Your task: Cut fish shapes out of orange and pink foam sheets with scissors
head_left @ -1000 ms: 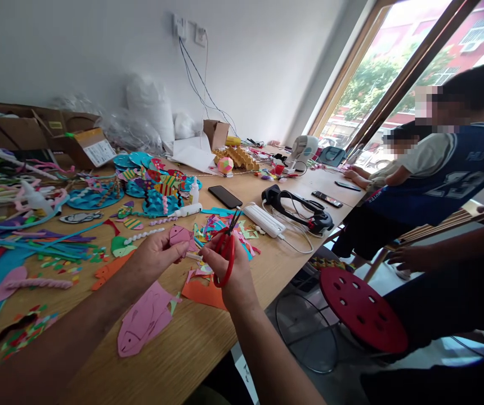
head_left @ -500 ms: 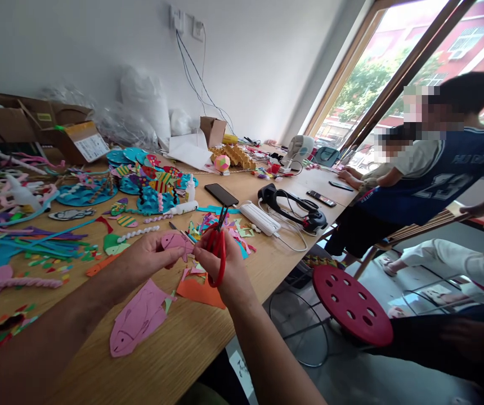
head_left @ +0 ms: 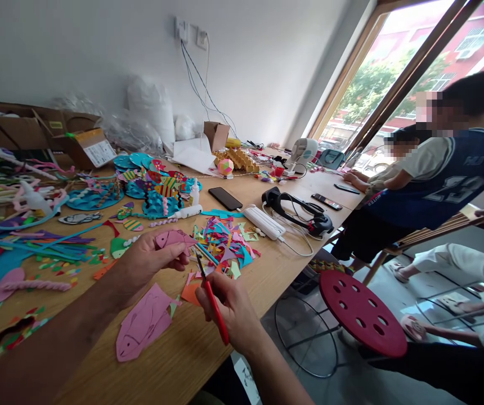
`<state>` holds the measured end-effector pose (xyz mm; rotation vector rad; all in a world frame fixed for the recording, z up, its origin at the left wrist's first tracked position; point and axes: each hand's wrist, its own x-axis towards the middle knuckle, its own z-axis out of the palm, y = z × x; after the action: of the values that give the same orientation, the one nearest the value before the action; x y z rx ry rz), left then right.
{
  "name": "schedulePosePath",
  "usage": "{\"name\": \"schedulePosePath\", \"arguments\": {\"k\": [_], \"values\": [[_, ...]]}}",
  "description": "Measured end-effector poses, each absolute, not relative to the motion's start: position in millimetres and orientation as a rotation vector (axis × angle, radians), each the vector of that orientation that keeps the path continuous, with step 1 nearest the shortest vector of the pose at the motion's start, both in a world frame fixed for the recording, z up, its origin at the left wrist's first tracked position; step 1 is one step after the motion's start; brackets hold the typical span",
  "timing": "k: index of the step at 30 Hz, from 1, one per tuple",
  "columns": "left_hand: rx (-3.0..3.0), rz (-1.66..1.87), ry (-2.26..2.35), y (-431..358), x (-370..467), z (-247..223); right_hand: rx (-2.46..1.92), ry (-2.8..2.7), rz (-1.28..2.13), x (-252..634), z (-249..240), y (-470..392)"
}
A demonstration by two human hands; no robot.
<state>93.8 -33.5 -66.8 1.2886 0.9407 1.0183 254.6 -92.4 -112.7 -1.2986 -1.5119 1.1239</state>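
Between the thumb and fingers of my left hand point(head_left: 153, 261) is a small pink paper fish point(head_left: 170, 238) with drawn lines, its tail pointing right. My right hand point(head_left: 231, 309) grips red-handled scissors point(head_left: 213, 304), their dark blades pointing up and left, just below the fish's tail and apart from it. Below my hands a larger pink paper piece with a fish drawn on it point(head_left: 144, 322) lies on the table. An orange paper piece point(head_left: 190, 293) is partly hidden behind my right hand. Colourful paper scraps point(head_left: 225, 239) are heaped beyond it.
Glue bottles point(head_left: 188, 211), a black phone point(head_left: 225, 198), a white power strip point(head_left: 264, 221) and a black headset point(head_left: 296, 209) lie farther back. Blue decorated crafts point(head_left: 161, 203) stand left of them. A red stool point(head_left: 362, 312) is at the right, and people point(head_left: 457, 163) are by the window.
My right hand has moved down and turned the scissors, so the blades now tip left towards the fish. My left hand still holds the fish. The view has shifted slightly.
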Motion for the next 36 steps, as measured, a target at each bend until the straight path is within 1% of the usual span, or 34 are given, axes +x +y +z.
{"name": "schedulePosePath", "arguments": {"k": [14,25,36], "values": [[1.247,0.992,0.94,-38.4,97.8,-66.4,-1.275,-1.559,1.157,255.0,-103.7,-93.7],[1.205,1.028,0.9,-39.0,98.8,-69.0,-1.237,-1.456,1.297,253.6,-104.3,-92.5],[1.16,1.042,0.895,-37.0,99.2,-73.7,-1.228,-1.406,1.316,251.2,-104.1,-91.9]]}}
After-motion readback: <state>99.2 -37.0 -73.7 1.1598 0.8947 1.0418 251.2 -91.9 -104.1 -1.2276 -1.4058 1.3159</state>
